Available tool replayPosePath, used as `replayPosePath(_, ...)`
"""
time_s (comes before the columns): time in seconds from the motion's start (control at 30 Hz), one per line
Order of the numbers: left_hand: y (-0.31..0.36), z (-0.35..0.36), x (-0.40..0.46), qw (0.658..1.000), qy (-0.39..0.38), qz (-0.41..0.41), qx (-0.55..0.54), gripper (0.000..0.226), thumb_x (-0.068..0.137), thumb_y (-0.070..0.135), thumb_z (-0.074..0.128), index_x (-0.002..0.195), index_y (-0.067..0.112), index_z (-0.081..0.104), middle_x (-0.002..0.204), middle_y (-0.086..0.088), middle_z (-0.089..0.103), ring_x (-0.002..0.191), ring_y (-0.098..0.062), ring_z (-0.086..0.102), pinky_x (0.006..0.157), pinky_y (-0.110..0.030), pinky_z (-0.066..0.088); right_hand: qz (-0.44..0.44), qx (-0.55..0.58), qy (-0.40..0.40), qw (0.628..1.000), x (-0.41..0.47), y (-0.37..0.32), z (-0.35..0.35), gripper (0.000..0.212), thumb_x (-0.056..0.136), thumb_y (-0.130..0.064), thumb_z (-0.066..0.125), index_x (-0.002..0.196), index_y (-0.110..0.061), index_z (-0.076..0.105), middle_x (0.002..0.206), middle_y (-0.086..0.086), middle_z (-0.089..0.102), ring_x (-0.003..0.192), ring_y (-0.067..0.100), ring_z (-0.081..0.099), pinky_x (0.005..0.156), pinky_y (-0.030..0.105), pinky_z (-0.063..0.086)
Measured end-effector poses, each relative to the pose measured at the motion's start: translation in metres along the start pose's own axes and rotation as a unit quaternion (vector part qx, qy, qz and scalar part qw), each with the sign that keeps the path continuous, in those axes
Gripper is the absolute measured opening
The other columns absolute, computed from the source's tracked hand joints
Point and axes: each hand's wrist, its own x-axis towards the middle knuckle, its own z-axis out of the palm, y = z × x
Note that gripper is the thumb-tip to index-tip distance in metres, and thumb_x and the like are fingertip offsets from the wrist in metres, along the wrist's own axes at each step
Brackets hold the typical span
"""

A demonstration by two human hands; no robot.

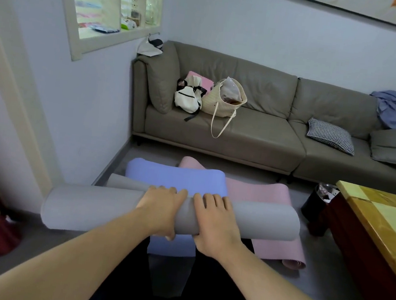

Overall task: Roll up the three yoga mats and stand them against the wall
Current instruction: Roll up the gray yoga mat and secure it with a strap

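Hands grip the rolled grey mat at its middle: left hand and right hand side by side, fingers curled over it. It lies across the blue mat and pink mat on the floor.

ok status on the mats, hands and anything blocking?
Left hand and right hand both grip the grey mat, nearly rolled. Blue mat and pink mat lie flat beneath. Nothing blocking the wall.

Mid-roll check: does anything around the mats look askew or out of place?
Yes. The blue mat and pink mat lie overlapping and crooked, still unrolled, under the grey mat that both hands grip. The pink mat's far end is humped.
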Motion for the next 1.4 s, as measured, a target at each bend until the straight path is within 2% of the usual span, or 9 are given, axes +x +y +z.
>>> replayPosePath(0.2,0.017,0.013,-0.023,0.988,0.085,-0.065,0.111,0.107,0.077,0.034,0.082,0.157,0.014,0.013,0.142,-0.018,0.041,0.131,-0.037,0.043,0.119,-0.055,0.025,0.008,0.043,-0.038,0.998,0.014,0.007,-0.024,0.061,0.067,-0.034,0.079,0.119,-0.022,0.048,0.108,-0.001,0.06,0.101,0.027,0.055,0.091,0.041,0.043)
replayPosePath(0.37,0.007,0.012,-0.023,0.996,0.025,-0.028,0.084,0.095,0.072,0.038,0.085,0.145,0.018,0.028,0.137,-0.009,0.048,0.125,-0.032,0.051,0.106,-0.05,0.037,-0.004,0.062,-0.098,0.993,0.009,0.003,-0.026,0.062,0.067,-0.04,0.081,0.116,-0.023,0.047,0.114,0.001,0.063,0.107,0.028,0.059,0.09,0.042,0.045)
replayPosePath(0.5,-0.001,0.002,-0.017,0.999,0.001,0.009,0.049,0.089,0.064,0.043,0.089,0.131,0.023,0.034,0.126,-0.001,0.054,0.113,-0.027,0.057,0.097,-0.046,0.044,-0.008,0.071,-0.079,0.994,0.006,0.005,-0.022,0.071,0.065,-0.046,0.082,0.122,-0.026,0.046,0.119,-0.002,0.058,0.11,0.025,0.057,0.097,0.039,0.045)
replayPosePath(0.63,-0.015,-0.008,-0.008,0.999,-0.027,0.034,-0.017,0.079,0.055,0.049,0.09,0.11,0.028,0.038,0.107,0.007,0.057,0.097,-0.021,0.059,0.084,-0.04,0.047,-0.023,0.03,-0.038,0.999,-0.007,-0.001,-0.017,0.102,0.061,-0.06,0.089,0.141,-0.018,0.04,0.132,0.002,0.051,0.119,0.027,0.05,0.111,0.043,0.04)
replayPosePath(0.73,-0.019,-0.013,-0.004,0.996,-0.064,0.039,-0.04,0.076,0.052,0.052,0.091,0.104,0.029,0.041,0.1,0.009,0.058,0.09,-0.018,0.058,0.075,-0.036,0.046,-0.025,0.006,-0.025,0.999,-0.009,-0.002,-0.013,0.1,0.062,-0.055,0.09,0.14,-0.017,0.041,0.13,0.003,0.053,0.117,0.028,0.052,0.11,0.043,0.041)
replayPosePath(0.93,-0.004,0.002,-0.011,1.0,-0.02,-0.013,0.005,0.092,0.056,0.053,0.088,0.128,0.025,0.037,0.122,-0.002,0.055,0.11,-0.025,0.056,0.097,-0.043,0.045,-0.016,0.032,-0.064,0.997,0.004,0.002,-0.017,0.076,0.064,-0.041,0.083,0.126,-0.022,0.044,0.117,0.0,0.06,0.107,0.027,0.056,0.096,0.043,0.044)
replayPosePath(1.07,0.015,0.025,-0.028,0.994,0.054,-0.061,0.073,0.112,0.076,0.045,0.08,0.159,0.013,0.012,0.143,-0.015,0.041,0.135,-0.035,0.041,0.122,-0.059,0.021,-0.011,0.049,-0.091,0.995,0.012,0.004,-0.025,0.07,0.065,-0.046,0.084,0.117,-0.026,0.042,0.113,-0.001,0.061,0.104,0.026,0.058,0.091,0.045,0.043)
replayPosePath(1.17,0.017,0.034,-0.03,0.99,0.091,-0.07,0.082,0.104,0.077,0.04,0.081,0.157,0.013,0.019,0.141,-0.013,0.042,0.133,-0.036,0.041,0.12,-0.061,0.022,-0.008,0.05,-0.095,0.994,0.012,0.003,-0.024,0.071,0.065,-0.046,0.084,0.118,-0.026,0.043,0.115,0.0,0.062,0.106,0.027,0.058,0.092,0.044,0.043)
replayPosePath(1.4,0.005,0.019,-0.016,0.998,0.042,-0.045,0.033,0.091,0.066,0.05,0.085,0.135,0.025,0.032,0.133,0.0,0.051,0.121,-0.029,0.052,0.104,-0.052,0.036,-0.007,0.024,-0.013,1.0,-0.006,-0.005,-0.006,0.088,0.06,-0.047,0.086,0.132,-0.019,0.043,0.123,0.004,0.054,0.109,0.029,0.052,0.102,0.046,0.043)
